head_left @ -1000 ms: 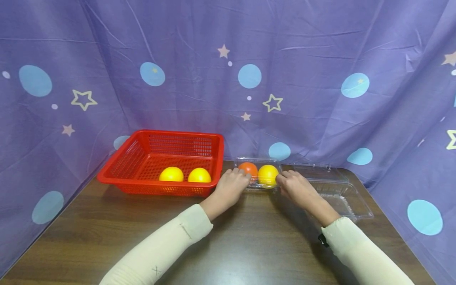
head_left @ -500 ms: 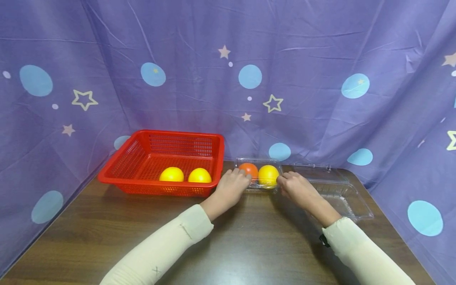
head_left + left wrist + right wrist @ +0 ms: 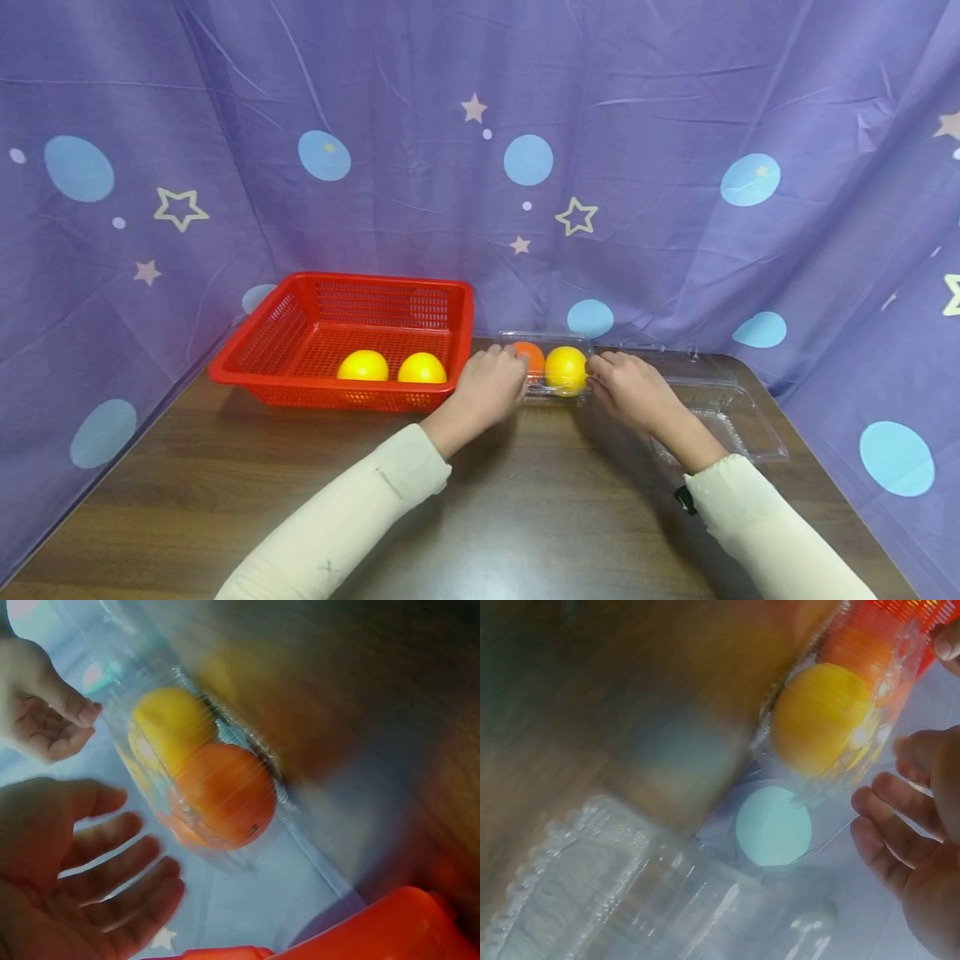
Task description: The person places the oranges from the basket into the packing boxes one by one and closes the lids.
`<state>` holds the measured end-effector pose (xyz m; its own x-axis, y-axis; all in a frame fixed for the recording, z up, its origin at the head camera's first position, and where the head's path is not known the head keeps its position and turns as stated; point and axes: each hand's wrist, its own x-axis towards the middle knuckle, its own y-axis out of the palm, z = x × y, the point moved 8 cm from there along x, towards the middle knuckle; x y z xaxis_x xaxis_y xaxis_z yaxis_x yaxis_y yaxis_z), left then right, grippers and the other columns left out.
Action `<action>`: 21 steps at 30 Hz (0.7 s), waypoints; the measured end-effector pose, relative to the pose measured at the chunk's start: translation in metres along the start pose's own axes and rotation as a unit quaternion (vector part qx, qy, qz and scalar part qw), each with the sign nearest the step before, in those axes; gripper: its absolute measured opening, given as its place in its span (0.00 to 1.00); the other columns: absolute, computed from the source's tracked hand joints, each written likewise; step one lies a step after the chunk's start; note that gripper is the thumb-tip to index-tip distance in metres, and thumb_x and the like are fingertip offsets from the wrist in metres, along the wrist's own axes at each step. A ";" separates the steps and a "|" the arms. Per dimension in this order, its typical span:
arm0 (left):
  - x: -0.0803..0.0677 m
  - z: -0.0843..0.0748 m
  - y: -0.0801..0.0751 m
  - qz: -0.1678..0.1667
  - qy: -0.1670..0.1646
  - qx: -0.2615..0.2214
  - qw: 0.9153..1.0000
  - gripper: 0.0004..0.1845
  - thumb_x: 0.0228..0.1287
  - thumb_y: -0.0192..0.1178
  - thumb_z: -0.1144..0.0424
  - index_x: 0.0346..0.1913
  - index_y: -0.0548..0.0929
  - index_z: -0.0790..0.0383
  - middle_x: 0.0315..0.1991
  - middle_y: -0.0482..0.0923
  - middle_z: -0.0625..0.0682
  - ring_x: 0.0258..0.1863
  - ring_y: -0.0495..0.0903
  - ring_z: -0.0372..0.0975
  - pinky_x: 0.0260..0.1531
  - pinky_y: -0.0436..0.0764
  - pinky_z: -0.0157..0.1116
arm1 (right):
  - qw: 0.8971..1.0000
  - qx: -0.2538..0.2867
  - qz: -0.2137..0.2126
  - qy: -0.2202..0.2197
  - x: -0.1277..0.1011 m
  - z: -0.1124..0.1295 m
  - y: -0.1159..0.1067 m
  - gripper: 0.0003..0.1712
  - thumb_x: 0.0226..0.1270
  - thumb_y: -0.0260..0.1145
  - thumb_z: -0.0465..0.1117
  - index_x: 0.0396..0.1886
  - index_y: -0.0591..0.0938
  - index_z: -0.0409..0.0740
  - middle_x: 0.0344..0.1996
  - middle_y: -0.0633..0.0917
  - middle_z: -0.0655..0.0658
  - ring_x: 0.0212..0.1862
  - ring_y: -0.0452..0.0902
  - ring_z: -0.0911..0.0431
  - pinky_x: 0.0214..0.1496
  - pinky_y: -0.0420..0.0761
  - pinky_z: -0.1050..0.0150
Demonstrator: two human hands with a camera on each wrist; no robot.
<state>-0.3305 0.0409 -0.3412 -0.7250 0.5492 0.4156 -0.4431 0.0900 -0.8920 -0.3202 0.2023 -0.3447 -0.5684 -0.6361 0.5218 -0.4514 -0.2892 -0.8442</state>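
A clear plastic clamshell box (image 3: 555,389) holds an orange (image 3: 229,796) and a yellow round fruit (image 3: 566,370), with its clear plastic over both. At the box's left end is my left hand (image 3: 491,387); the left wrist view shows its fingers (image 3: 112,841) spread, loosely bent and apart from the box. My right hand (image 3: 633,392) is at the right end, its fingers (image 3: 904,802) loosely bent beside the plastic. Neither hand holds anything.
A red plastic basket (image 3: 337,385) stands left of the box with two yellow round fruits (image 3: 363,366) in it. A second clear box (image 3: 750,417) lies lid-open on the right. A purple curtain (image 3: 420,167) hangs behind the wooden table (image 3: 517,517).
Both hands have shifted slightly away from the box's front edge, the left one a little up and the right one a little to the right. The basket and its fruits stay put.
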 end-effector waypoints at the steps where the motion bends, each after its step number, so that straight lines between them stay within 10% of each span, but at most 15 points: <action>1: 0.001 0.001 -0.001 -0.009 -0.004 -0.005 1.000 0.08 0.65 0.67 0.57 0.39 0.87 0.58 0.34 0.82 0.53 0.33 0.81 0.46 0.31 0.83 0.42 | 1.000 -0.001 -0.003 0.001 0.001 0.000 -0.001 0.09 0.62 0.73 0.34 0.32 0.78 0.43 0.26 0.77 0.49 0.27 0.72 0.52 0.32 0.76 0.55; 21: 0.010 0.004 0.019 -0.010 -0.060 -0.077 0.995 0.11 0.67 0.62 0.72 0.45 0.90 0.54 0.43 0.83 0.52 0.41 0.79 0.47 0.29 0.86 0.42 | 0.995 0.048 0.069 0.050 0.022 -0.005 0.019 0.13 0.61 0.74 0.30 0.46 0.87 0.39 0.41 0.87 0.42 0.41 0.82 0.45 0.46 0.83 0.49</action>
<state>-0.3476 0.0448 -0.3532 -0.7790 0.4438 0.4430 -0.3782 0.2312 -0.8964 -0.3448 0.1868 -0.3488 -0.6878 -0.6019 0.4058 -0.2999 -0.2735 -0.9139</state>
